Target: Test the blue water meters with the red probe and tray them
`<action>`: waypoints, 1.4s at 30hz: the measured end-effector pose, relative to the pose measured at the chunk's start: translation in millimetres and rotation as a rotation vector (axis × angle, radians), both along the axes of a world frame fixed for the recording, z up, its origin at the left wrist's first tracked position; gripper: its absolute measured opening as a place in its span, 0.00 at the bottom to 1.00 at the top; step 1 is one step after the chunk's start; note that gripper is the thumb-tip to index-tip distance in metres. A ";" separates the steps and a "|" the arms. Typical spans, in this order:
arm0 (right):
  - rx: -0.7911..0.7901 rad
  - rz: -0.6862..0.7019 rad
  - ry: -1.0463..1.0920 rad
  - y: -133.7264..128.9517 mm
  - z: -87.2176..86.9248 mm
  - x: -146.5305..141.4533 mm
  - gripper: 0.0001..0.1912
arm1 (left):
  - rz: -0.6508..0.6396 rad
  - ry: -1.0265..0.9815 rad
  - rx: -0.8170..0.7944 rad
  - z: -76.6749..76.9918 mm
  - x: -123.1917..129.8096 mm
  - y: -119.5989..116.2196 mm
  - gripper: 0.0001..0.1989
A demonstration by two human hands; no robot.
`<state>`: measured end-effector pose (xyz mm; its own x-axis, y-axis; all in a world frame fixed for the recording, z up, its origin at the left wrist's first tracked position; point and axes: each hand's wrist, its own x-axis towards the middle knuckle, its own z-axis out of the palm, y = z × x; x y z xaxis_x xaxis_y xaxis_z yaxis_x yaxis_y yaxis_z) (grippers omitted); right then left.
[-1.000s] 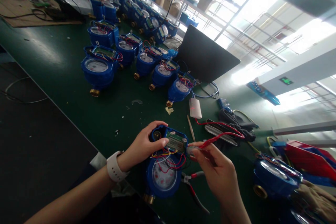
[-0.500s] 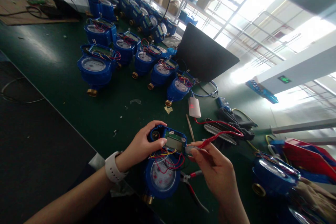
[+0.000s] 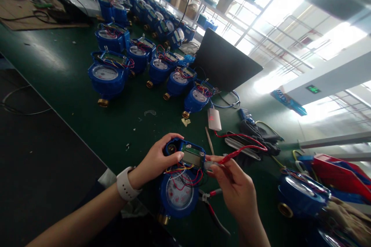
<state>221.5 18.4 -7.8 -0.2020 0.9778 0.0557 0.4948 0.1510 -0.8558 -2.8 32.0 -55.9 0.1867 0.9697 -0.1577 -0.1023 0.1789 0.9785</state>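
Observation:
A blue water meter (image 3: 179, 192) with a brass fitting sits at the table's near edge, its round dial facing up. Thin red, yellow, white and black wires trail out of its open housing, where a green circuit board (image 3: 192, 156) carries a grey display. My left hand (image 3: 156, 158) grips that housing from the left, thumb over the display's corner. At the housing's right side, my right hand (image 3: 236, 185) pinches the end of a red cable (image 3: 232, 155); a greyish tip shows between the fingers. Whether the tip touches the board cannot be made out.
Red-handled pliers (image 3: 213, 210) lie right of the meter. Beyond are tweezers (image 3: 209, 141), a white box (image 3: 214, 119) wired to the red cable, and a dark laptop (image 3: 227, 61). Several blue meters (image 3: 106, 75) stand further back. Another meter (image 3: 300, 191) and a red bin (image 3: 340, 173) are at right.
The view has shifted very slightly. Both hands keep the same hold, and the red cable's end stays at the housing's right side.

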 end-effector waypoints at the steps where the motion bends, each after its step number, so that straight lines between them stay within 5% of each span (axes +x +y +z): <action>1: 0.009 -0.012 0.035 -0.9 -1.0 0.1 0.08 | -0.001 0.000 -0.002 0.0 0.1 -0.2 0.21; 5: 0.040 -0.067 0.155 -3.2 -1.9 -0.6 0.08 | -0.007 -0.011 0.001 0.6 0.1 -1.0 0.21; 11: 0.093 0.003 0.067 0.3 3.2 -3.0 0.06 | 0.002 0.016 -0.001 3.1 -0.4 -1.2 0.21; 42: -0.035 0.007 -0.006 7.1 9.5 -4.7 0.08 | -0.009 0.040 0.018 3.4 -0.8 -1.2 0.22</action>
<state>216.7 25.5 1.7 -0.2086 0.9778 0.0199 0.4989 0.1239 -0.8578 -3.6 30.8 -52.5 0.1898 0.9707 -0.1477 -0.0617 0.1620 0.9849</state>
